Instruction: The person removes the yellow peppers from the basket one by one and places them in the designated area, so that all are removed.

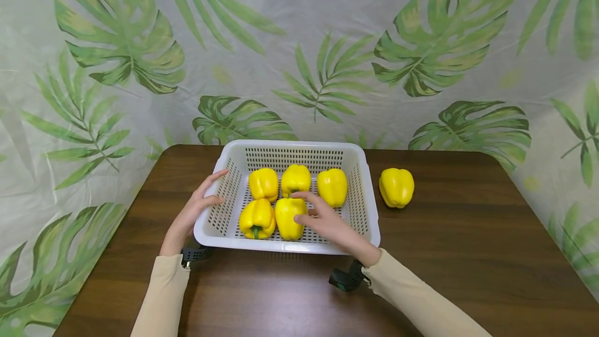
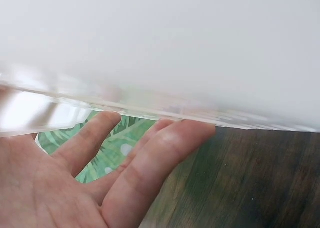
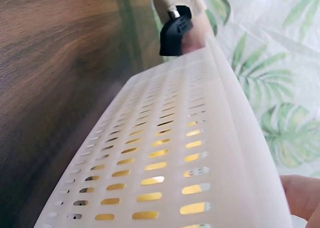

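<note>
A white slotted plastic basket (image 1: 287, 246) holds several yellow bell peppers. My left hand (image 1: 189, 217) is at its left wall, thumb and index finger reaching over the rim. In the left wrist view, extended fingers (image 2: 150, 173) have their tips at the basket's pale surface. Over the basket's front edge reaches my right hand (image 1: 332, 225), thumb and fingers spread apart above the front middle bell pepper (image 1: 286, 224). Left of that one lies another bell pepper (image 1: 257, 216), its green stem facing me. The back row has bell peppers at left (image 1: 263, 183), middle (image 1: 296, 177) and right (image 1: 332, 188).
One more yellow bell pepper (image 1: 396, 187) sits on the brown wooden table (image 1: 449, 222), right of the basket. A leaf-patterned cloth (image 1: 327, 66) hangs behind the table. Dark wrist cameras (image 1: 347, 277) are strapped beneath both wrists.
</note>
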`<state>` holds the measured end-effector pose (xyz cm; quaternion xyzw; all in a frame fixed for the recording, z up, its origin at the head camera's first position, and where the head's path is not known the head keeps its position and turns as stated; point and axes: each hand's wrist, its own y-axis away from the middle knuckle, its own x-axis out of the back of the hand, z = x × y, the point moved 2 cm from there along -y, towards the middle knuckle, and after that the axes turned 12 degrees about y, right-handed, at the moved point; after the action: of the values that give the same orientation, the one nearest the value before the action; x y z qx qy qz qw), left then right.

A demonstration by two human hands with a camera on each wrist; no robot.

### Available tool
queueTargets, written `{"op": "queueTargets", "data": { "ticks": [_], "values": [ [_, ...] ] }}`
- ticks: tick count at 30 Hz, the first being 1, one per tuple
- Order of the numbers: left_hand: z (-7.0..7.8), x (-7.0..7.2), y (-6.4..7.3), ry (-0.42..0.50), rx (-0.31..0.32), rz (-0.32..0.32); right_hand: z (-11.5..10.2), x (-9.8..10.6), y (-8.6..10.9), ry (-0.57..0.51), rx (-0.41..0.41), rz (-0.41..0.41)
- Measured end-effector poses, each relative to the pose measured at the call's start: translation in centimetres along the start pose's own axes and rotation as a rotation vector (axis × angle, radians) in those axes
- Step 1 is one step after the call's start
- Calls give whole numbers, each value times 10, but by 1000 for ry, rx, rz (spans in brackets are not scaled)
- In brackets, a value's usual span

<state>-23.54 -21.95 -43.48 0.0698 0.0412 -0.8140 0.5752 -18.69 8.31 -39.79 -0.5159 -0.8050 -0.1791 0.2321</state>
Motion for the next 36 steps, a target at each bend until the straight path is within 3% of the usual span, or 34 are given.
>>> {"op": "queueTargets", "data": {
  "ticks": [10, 15, 21, 30, 36],
  "values": [
    [0, 0, -1, 20, 10, -15, -3, -2, -4, 159, -13, -33],
    [2, 1, 0, -5, 18, -15, -1, -6, -6, 169, -34, -78],
    [1, 0, 1, 0, 19, -18, 1, -7, -6, 213, -65, -68],
    [1, -1, 2, -13, 21, -11, 4, -8, -6, 175, -84, -79],
    [1, -1, 1, -33, 36, -2, 4, -8, -5, 152, 0, -166]
  ]
}}
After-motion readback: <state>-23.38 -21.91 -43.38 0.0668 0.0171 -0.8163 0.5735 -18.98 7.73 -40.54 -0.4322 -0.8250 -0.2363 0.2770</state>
